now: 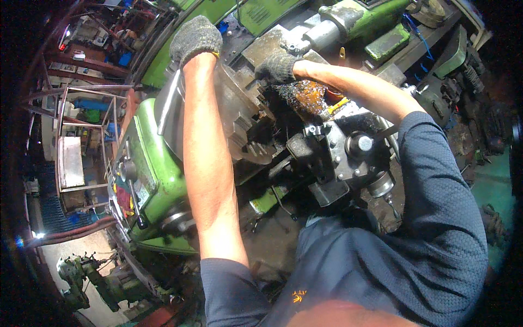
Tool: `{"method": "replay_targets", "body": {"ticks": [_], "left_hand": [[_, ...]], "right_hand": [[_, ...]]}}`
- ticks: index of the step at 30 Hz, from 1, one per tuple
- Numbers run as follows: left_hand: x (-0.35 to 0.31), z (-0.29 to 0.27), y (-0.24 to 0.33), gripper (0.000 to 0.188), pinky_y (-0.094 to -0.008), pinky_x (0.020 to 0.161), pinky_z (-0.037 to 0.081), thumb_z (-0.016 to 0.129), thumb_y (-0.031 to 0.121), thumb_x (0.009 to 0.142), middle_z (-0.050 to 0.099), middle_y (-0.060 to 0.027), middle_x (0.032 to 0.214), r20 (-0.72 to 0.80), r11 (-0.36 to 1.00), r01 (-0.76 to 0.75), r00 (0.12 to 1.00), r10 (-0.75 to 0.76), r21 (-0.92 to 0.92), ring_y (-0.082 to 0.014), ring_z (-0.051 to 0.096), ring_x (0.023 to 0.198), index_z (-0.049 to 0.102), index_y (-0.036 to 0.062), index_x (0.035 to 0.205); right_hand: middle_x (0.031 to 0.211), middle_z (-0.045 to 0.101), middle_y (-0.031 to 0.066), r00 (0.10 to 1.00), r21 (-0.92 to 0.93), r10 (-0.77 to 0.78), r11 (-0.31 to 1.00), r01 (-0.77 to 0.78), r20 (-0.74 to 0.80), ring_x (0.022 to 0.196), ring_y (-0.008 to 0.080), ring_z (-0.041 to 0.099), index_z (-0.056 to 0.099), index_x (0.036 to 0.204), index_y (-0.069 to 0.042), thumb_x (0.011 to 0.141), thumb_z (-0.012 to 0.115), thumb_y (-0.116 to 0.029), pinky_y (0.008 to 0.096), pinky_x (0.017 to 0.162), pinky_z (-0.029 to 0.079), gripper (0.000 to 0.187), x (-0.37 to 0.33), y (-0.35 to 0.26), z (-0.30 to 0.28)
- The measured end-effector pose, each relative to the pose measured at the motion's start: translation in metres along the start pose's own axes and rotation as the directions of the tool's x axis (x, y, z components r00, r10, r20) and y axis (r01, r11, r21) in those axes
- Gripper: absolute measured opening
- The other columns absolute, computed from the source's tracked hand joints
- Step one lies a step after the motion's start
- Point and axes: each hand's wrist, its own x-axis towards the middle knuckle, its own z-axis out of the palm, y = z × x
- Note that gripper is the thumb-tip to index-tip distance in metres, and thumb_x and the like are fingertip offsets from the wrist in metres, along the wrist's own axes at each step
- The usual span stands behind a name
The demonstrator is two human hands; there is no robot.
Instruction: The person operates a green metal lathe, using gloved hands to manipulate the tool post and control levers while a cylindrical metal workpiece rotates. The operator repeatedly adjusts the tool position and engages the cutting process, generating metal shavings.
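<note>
Both of my hands wear grey knitted gloves and reach over a green metal lathe. My left hand (pixel 196 41) is closed at the far top rim of the large lathe chuck (pixel 231 117); its fingers and whatever they grip are hidden. Just right of the chuck's far side, my right hand (pixel 276 67) has curled fingers by a metal block (pixel 266 46); what it holds is hidden too. Below that hand lie shiny metal chips (pixel 305 95) on an orange-brown surface. A yellow strip-like handle (pixel 335 106) sticks out beside them.
The tool post (pixel 332 152) and round handwheel hub (pixel 360 144) stand near my body. The green headstock (pixel 155 169) carries control levers on the left. At the far right is the tailstock (pixel 338 24). A wire-frame rack (pixel 87 139) stands beyond the machine.
</note>
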Motion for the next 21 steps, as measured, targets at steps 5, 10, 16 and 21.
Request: {"method": "replay_targets", "body": {"ticks": [5,10,16,21], "left_hand": [[-0.038,0.001,0.018,0.029,-0.0491,0.082,0.054,0.062,0.035,0.087,0.071,-0.0189,0.105,-0.125,0.960,-0.270,0.957,0.260,-0.069,-0.0374,0.069,0.097,0.074,0.0153,0.104],[-0.070,-0.014,0.011,0.028,-0.0481,0.066,0.053,0.064,0.043,0.090,0.069,-0.0146,0.080,-0.275,0.806,-0.544,0.832,0.483,-0.231,-0.0385,0.068,0.075,0.070,0.0161,0.094],[-0.062,-0.003,0.025,0.035,-0.0519,0.067,0.052,0.057,0.047,0.095,0.071,-0.0158,0.088,-0.241,0.906,-0.421,0.885,0.400,-0.041,-0.0391,0.069,0.080,0.064,0.0124,0.094],[-0.053,0.008,0.024,0.020,-0.0482,0.056,0.054,0.057,0.028,0.091,0.073,-0.0125,0.083,-0.362,0.940,-0.341,0.876,0.318,0.000,-0.0313,0.073,0.074,0.070,0.0132,0.091]], "right_hand": [[0.102,0.073,0.0143,1.000,-0.040,-0.008,0.999,0.008,-0.003,0.096,0.0395,0.068,0.070,0.110,-0.015,0.080,0.074,-0.040,0.0495,0.081,0.054,0.040,0.007,0.006,0.011],[0.099,0.071,0.0178,0.993,-0.152,-0.089,0.985,0.077,-0.073,0.091,0.0407,0.068,0.069,0.107,-0.012,0.080,0.071,-0.038,0.0502,0.078,0.053,0.037,0.008,0.023,0.022],[0.095,0.071,0.0184,0.998,-0.152,-0.061,0.987,0.056,-0.032,0.087,0.0419,0.068,0.070,0.107,-0.013,0.080,0.067,-0.031,0.0496,0.076,0.054,0.031,0.008,0.013,0.021],[0.090,0.072,0.0159,0.964,-0.240,-0.182,0.962,0.133,-0.196,0.085,0.0381,0.068,0.073,0.100,-0.014,0.080,0.067,-0.028,0.0489,0.077,0.054,0.025,0.017,0.025,0.038]]}}
